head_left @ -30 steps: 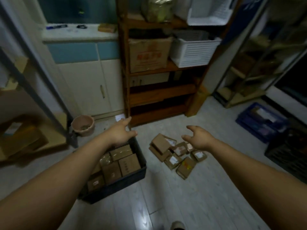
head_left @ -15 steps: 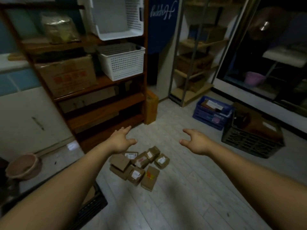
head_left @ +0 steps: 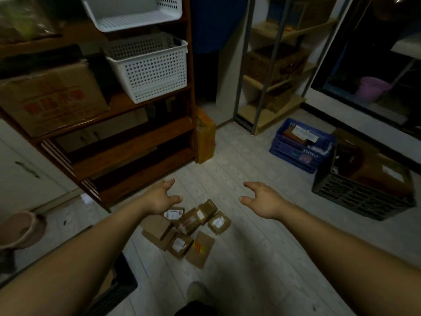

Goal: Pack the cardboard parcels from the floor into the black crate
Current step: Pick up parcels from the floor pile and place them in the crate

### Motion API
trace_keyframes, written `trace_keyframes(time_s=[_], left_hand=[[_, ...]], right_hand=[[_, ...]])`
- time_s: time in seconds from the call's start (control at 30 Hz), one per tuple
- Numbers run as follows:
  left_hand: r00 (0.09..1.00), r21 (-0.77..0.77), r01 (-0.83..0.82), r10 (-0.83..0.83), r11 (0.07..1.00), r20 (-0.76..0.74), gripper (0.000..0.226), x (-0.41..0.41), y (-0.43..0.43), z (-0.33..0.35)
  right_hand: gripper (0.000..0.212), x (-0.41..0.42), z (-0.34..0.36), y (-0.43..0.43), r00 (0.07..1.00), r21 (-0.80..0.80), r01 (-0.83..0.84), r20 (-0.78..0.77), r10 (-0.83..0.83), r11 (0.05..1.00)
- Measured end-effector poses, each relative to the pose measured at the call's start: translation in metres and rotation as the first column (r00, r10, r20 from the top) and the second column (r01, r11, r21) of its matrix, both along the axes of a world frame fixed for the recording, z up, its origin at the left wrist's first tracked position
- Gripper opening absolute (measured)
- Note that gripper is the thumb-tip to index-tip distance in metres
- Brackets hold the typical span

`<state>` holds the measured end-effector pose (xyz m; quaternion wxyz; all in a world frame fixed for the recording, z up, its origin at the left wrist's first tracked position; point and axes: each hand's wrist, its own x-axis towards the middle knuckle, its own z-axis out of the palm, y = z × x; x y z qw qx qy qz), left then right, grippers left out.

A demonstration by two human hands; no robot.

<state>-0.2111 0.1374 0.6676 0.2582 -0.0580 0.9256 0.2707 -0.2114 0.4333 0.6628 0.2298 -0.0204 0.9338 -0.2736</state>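
2 spread hands (head_left: 159,199) (head_left: 264,201) above perhaps 8 parcels (head_left: 189,222)

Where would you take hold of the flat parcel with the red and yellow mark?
From above, probably, pinching the parcel across its narrow width: it lies flat at the near edge of the pile, its right side and near end free.

From the parcel pile (head_left: 189,229) on the floor (head_left: 250,258), I see the shelf unit (head_left: 136,153) behind and left, a basket (head_left: 148,69) on one shelf. The packing crate (head_left: 123,286) lies at the pile's near left. Well right of the pile sits a lattice crate (head_left: 360,197), a smaller crate (head_left: 296,149) further back on that side.
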Motion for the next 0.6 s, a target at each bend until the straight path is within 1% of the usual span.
trace_keyframes(time_s=[0.17, 0.27, 0.37, 0.43, 0.5, 0.57, 0.6], left_hand=[[0.999, 0.055, -0.019, 0.017, 0.998, 0.038, 0.073, -0.065, 0.005, -0.023], [0.995, 0.071, -0.067, 0.062, 0.995, 0.076, 0.075, -0.087, 0.003, -0.035], [0.983, 0.076, -0.151, 0.141, 0.986, 0.121, 0.075, -0.098, 0.002, -0.052], [0.969, 0.064, -0.222, 0.213, 0.973, 0.128, 0.074, -0.1, 0.005, -0.066], [0.948, 0.096, -0.298, 0.283, 0.95, 0.145, 0.067, -0.103, 0.011, -0.081], [0.913, 0.146, -0.397, 0.373, 0.906, 0.168, 0.053, -0.105, 0.019, -0.095], [0.883, 0.155, -0.46, 0.431, 0.874, 0.184, 0.052, -0.105, 0.025, -0.102]], right_hand=[[0.066, -0.066, -0.007, 0.016, 1.0, 0.001, 0.01, 0.019, -0.01, 1.0], [0.065, -0.101, -0.016, 0.021, 0.999, -0.006, -0.012, 0.052, 0.012, 1.0], [0.066, -0.136, -0.034, 0.02, 0.993, -0.027, -0.056, 0.103, 0.058, 0.998], [0.066, -0.162, -0.051, 0.019, 0.981, -0.03, -0.119, 0.152, 0.122, 0.992], [0.065, -0.189, -0.071, 0.018, 0.955, -0.026, -0.217, 0.2, 0.218, 0.976], [0.065, -0.22, -0.094, 0.018, 0.922, -0.025, -0.306, 0.24, 0.302, 0.952], [0.064, -0.236, -0.106, 0.018, 0.905, -0.03, -0.339, 0.263, 0.335, 0.94]])
